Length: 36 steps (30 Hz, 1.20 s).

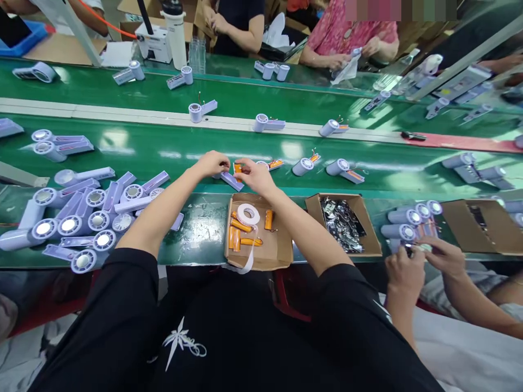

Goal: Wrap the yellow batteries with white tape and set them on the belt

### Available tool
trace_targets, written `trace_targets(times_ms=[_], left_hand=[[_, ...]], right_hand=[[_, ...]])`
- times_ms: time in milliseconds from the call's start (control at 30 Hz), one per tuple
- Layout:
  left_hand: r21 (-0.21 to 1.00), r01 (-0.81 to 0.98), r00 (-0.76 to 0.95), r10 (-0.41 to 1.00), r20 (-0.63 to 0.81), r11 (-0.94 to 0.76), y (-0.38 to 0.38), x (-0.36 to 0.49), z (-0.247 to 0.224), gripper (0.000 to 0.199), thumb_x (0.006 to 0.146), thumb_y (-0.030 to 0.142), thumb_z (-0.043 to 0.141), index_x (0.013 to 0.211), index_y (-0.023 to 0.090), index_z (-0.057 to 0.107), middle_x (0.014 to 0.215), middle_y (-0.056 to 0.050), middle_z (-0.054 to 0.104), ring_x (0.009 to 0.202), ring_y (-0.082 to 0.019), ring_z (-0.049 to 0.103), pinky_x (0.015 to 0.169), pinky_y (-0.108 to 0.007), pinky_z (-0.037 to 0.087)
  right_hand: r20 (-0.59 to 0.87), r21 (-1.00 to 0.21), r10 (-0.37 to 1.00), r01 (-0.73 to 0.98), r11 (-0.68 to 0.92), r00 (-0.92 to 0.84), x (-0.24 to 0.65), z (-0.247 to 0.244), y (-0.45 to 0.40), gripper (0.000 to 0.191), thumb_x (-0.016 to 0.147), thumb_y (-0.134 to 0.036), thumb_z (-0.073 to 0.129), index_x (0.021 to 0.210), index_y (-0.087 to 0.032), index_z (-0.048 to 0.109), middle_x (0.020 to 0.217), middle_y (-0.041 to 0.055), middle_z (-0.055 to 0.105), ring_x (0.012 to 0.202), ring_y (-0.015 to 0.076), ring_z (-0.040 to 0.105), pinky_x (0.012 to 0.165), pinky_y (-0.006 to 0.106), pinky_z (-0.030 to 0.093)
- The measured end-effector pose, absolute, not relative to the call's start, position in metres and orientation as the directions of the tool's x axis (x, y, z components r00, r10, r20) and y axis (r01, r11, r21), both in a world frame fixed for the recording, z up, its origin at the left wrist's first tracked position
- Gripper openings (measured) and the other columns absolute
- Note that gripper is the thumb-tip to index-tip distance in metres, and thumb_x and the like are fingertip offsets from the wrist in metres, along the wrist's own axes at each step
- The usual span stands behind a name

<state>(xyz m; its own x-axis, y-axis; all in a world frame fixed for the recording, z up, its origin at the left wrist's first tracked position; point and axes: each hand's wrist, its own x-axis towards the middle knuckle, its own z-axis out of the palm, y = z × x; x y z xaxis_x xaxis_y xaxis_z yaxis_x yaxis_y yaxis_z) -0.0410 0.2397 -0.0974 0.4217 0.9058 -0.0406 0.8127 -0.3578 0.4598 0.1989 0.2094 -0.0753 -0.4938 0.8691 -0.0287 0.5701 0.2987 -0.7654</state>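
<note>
My left hand (214, 162) has its fingers curled at the round end of a lilac handheld fan casing (232, 181), which lies tilted on the green belt and is partly hidden by that hand. Just to the right, my right hand (255, 177) pinches an orange-wrapped battery (237, 171) close above the casing's handle. Below my hands, a cardboard box (281, 251) holds a roll of white tape (248, 214) with a loose tail. Several more orange batteries (234, 238) lie in it around the roll.
Several lilac fan casings (98, 220) are heaped at left. Other fans with orange batteries (303, 166) sit on the belt (286, 147). A box of small dark parts (343, 223) stands at right, beside a co-worker's hands (408, 267). People sit across the line.
</note>
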Motion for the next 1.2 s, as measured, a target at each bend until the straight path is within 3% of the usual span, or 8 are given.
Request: trace_targets(times_ms=[267,467,567,633,733,833,967,1200], left_hand=[[0.466,0.821,0.396,0.917,-0.05,-0.329,0.241,-0.027,-0.102,0.022,0.087,0.024,0.068,0.099,0.021,0.086,0.098,-0.006,0.084,0.088,-0.02,0.069,0.078,-0.03,0.043],[0.507,0.806,0.37,0.929,-0.029,-0.305,0.241,-0.016,-0.102,0.018,0.087,0.017,0.068,0.093,0.019,0.085,0.096,-0.006,0.084,0.089,-0.021,0.07,0.082,-0.032,0.046],[0.435,0.861,0.324,0.944,-0.066,-0.264,0.233,-0.005,-0.09,0.02,0.089,0.015,0.068,0.1,0.017,0.084,0.105,-0.011,0.084,0.098,-0.025,0.071,0.086,-0.034,0.049],[0.354,0.889,0.304,0.953,0.021,-0.291,0.214,0.007,-0.078,0.029,0.092,0.013,0.066,0.115,0.014,0.082,0.121,-0.017,0.081,0.111,-0.029,0.07,0.091,-0.038,0.051],[0.261,0.761,0.567,0.804,0.177,-0.594,0.167,0.033,-0.065,0.029,0.097,0.019,0.067,0.123,0.015,0.078,0.13,-0.019,0.077,0.125,-0.032,0.066,0.1,-0.041,0.051],[0.242,0.516,0.845,0.534,0.012,-0.822,0.121,0.057,-0.063,0.021,0.095,0.035,0.076,0.109,0.02,0.08,0.116,-0.013,0.081,0.12,-0.031,0.067,0.102,-0.039,0.052],[0.199,0.587,0.808,0.553,-0.201,-0.785,0.098,0.066,-0.064,0.02,0.096,0.033,0.075,0.111,0.019,0.078,0.117,-0.014,0.081,0.119,-0.03,0.069,0.101,-0.038,0.055],[0.138,0.636,0.734,0.65,0.195,-0.759,0.059,0.02,-0.028,0.033,0.105,0.034,0.066,0.133,0.018,0.071,0.135,-0.016,0.077,0.142,-0.039,0.057,0.115,-0.054,0.055]], right_hand=[[-0.192,-0.235,0.782,0.801,0.551,-0.593,0.196,-0.076,0.201,0.046,0.108,-0.04,0.064,0.151,-0.024,0.066,0.117,0.017,0.084,0.107,0.0345,0.078,0.09,0.037,0.055],[-0.368,-0.138,0.709,0.789,0.599,-0.602,0.176,-0.071,0.216,0.051,0.108,-0.05,0.062,0.153,-0.028,0.068,0.13,0.0204,0.08,0.114,0.037,0.077,0.092,0.042,0.057],[-0.338,-0.241,0.702,0.779,0.579,-0.627,0.189,-0.06,0.214,0.044,0.108,-0.044,0.062,0.145,-0.024,0.075,0.129,0.0177,0.082,0.116,0.0351,0.078,0.098,0.043,0.057],[-0.159,-0.431,0.761,0.738,0.52,-0.629,0.216,-0.049,0.191,0.04,0.109,-0.038,0.057,0.14,-0.023,0.077,0.131,0.0133,0.082,0.119,0.0317,0.077,0.103,0.041,0.056],[0.069,-0.668,0.893,0.644,0.372,-0.444,0.266,-0.037,0.124,0.036,0.109,-0.041,0.055,0.12,-0.021,0.082,0.12,0.0096,0.085,0.106,0.0268,0.08,0.095,0.036,0.059],[-0.099,-0.675,0.918,0.703,0.222,-0.385,0.292,-0.036,0.048,0.034,0.104,-0.053,0.063,0.107,-0.023,0.079,0.089,0.0061,0.085,0.081,0.0269,0.08,0.078,0.035,0.057],[-0.33,-0.552,0.88,0.826,0.115,-0.343,0.283,-0.047,-0.004,0.058,0.099,-0.048,0.074,0.148,-0.021,0.058,0.096,0.0094,0.086,0.091,0.034,0.083,0.079,0.037,0.057],[-0.023,-0.931,0.923,0.344,0.119,-0.383,0.296,-0.036,-0.032,0.024,0.103,-0.042,0.065,0.12,-0.027,0.058,0.097,0.005,0.085,0.089,0.0271,0.084,0.079,0.036,0.061]])
